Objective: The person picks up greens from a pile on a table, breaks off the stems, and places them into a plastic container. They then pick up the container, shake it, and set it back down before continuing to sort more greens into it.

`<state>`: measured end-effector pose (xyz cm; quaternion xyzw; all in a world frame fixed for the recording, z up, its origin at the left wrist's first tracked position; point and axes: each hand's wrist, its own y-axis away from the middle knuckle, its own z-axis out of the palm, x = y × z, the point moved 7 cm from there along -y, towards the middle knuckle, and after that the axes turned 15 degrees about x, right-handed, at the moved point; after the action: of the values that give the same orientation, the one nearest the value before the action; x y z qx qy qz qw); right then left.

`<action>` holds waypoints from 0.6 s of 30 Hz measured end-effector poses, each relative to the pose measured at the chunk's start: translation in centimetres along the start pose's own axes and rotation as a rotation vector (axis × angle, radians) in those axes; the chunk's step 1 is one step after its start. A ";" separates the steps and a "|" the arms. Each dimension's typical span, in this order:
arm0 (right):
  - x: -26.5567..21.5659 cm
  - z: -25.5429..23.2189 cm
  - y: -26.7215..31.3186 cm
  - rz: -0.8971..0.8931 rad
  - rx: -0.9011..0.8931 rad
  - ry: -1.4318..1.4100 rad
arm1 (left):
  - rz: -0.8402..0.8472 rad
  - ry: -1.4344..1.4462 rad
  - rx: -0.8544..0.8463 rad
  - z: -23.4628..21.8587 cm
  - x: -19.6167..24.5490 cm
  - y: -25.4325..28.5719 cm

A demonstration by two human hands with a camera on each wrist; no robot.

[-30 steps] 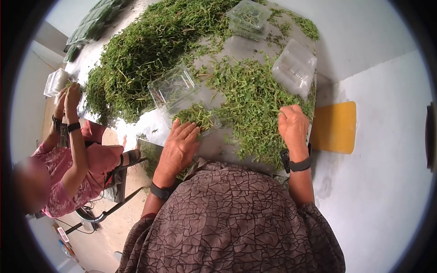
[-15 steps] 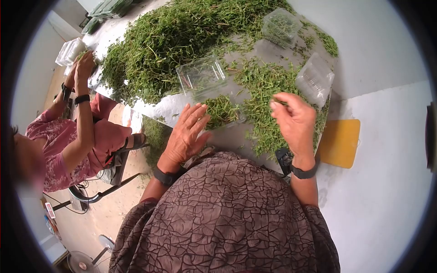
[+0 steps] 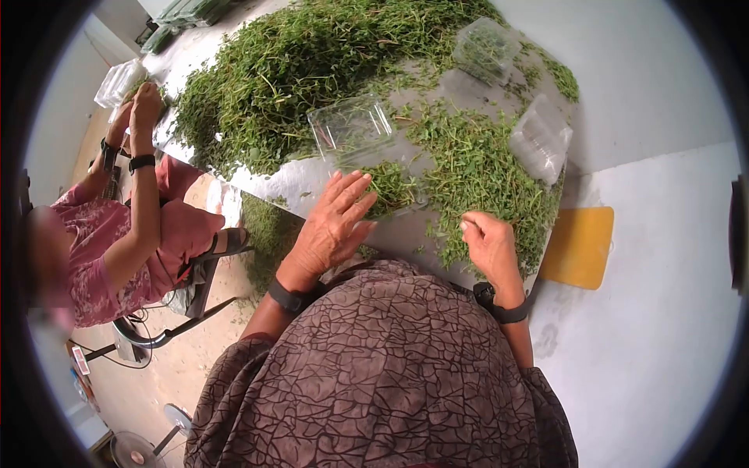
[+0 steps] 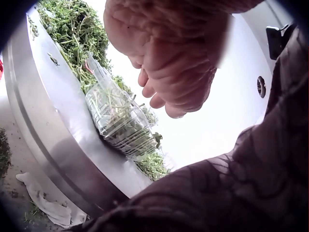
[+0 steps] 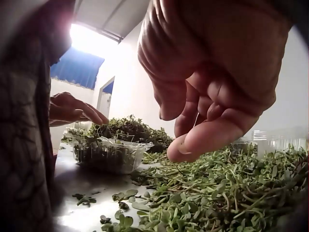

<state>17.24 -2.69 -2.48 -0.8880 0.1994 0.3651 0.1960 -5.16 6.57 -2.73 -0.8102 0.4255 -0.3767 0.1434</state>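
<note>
My left hand (image 3: 331, 226) is held with fingers extended over the near left edge of a clear box of green sprigs (image 3: 388, 189). In the left wrist view the hand (image 4: 169, 63) holds nothing and the filled box (image 4: 120, 118) stands below it. My right hand (image 3: 491, 248) is above the near part of the loose sprig pile (image 3: 480, 156). Seen from the right wrist, that hand (image 5: 212, 96) has its fingers curled, with a gap between thumb and forefinger and no sprig visible in it; loose sprigs (image 5: 217, 193) lie below.
Beyond the box is a clear open lid (image 3: 351, 129), with a large heap of greens (image 3: 281, 78) behind. Two more clear containers (image 3: 485, 51) (image 3: 541, 140) are at the right. A person in pink (image 3: 148, 242) works at the left. A yellow panel (image 3: 579, 248) is beyond the table's right edge.
My left hand has lifted off the sprigs in the box. My right hand rose with its fingers parted, then came lower and nearer to me, its fingers more curled.
</note>
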 end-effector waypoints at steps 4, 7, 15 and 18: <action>1.2 -0.9 1.3 -0.011 0.034 0.007 | 0.029 -0.019 -0.076 1.5 0.5 -1.0; 2.3 -2.3 2.0 -0.016 0.121 0.054 | 0.030 -0.110 -0.182 3.7 -0.2 -1.2; 5.7 -6.9 2.2 0.095 0.348 0.191 | 0.027 -0.125 -0.222 4.1 0.3 -1.9; 6.9 -9.0 1.3 0.188 0.448 0.291 | -0.003 -0.081 -0.093 2.6 0.2 -1.4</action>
<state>26.23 -9.71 -1.82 -0.8432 0.3826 0.1974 0.3220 -2.37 7.01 -3.64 -0.8312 0.4354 -0.3235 0.1221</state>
